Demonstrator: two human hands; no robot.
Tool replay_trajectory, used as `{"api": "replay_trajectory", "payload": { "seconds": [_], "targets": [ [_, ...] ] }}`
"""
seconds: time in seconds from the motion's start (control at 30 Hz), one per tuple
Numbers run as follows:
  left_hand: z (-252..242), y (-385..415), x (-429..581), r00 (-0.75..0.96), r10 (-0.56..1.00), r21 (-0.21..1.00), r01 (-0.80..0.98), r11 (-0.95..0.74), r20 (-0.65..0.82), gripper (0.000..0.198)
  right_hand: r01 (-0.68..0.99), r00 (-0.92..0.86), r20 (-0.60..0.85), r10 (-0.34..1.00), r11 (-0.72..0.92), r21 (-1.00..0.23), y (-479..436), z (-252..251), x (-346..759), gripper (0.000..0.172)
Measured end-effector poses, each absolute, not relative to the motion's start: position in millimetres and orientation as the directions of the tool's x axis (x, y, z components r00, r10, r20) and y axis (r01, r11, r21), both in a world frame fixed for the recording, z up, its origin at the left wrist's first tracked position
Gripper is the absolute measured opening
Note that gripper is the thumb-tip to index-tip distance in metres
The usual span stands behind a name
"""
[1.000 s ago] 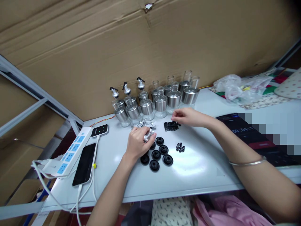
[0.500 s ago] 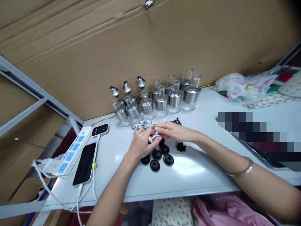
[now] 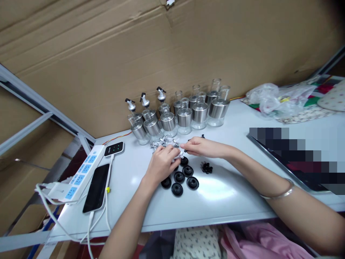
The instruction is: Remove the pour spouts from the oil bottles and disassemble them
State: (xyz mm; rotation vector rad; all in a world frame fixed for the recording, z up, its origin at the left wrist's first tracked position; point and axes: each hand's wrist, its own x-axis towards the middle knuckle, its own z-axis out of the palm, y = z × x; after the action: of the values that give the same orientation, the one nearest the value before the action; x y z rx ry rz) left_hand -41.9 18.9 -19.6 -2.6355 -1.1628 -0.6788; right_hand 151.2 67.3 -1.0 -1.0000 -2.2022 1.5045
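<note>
**Left hand and right hand at mid-frame**

Your left hand pinches a small silver metallic spout piece between thumb and fingers, just below the center of the frame. Your right hand meets it from the right, its thumb and fingertips drawn together beside the piece. A tiny dark part shows at those fingertips; you cannot tell whether they grip it.

Observe the parts around your hands:
- Loose silver spout parts: a pile just above your left hand.
- Round, ridged black discs: a cluster below your hands.
- Small black cylindrical caps: a group right of the discs.
- Thin black strips: partly hidden behind your right hand.

Clear glass bottles with brushed-metal sleeves stand in rows across the upper middle of the frame. A black-screened phone lies at lower left.
</note>
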Motion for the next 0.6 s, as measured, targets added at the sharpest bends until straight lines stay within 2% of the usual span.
{"api": "replay_trajectory", "payload": {
  "seconds": [0.13, 0.27, 0.43, 0.6],
  "targets": [
    [-20.0, 18.6, -42.1, 0.572, 0.66, 0.058, 0.733, -0.678, 0.486, 0.011, 0.419, -0.791, -0.195, 0.579, 0.282, -0.863, 76.8, -1.3, 170.0, 0.034],
    [-19.6, 18.1, -41.3, 0.57, 0.655, 0.071, 0.725, -0.685, 0.497, 0.01, 0.505, -0.811, -0.348, 0.47, 0.263, -0.822, 80.8, -2.7, 182.8, 0.025],
    [-19.4, 18.2, -42.0, 0.564, 0.671, 0.086, 0.731, -0.677, 0.481, 0.011, 0.597, -0.759, -0.422, 0.496, 0.271, -0.755, 83.1, -4.6, 189.2, 0.016],
    [-20.3, 18.6, -42.8, 0.564, 0.68, 0.099, 0.732, -0.674, 0.468, 0.011, 0.644, -0.703, -0.468, 0.536, 0.199, -0.739, 84.4, -1.9, 193.3, 0.014]
  ]
}}
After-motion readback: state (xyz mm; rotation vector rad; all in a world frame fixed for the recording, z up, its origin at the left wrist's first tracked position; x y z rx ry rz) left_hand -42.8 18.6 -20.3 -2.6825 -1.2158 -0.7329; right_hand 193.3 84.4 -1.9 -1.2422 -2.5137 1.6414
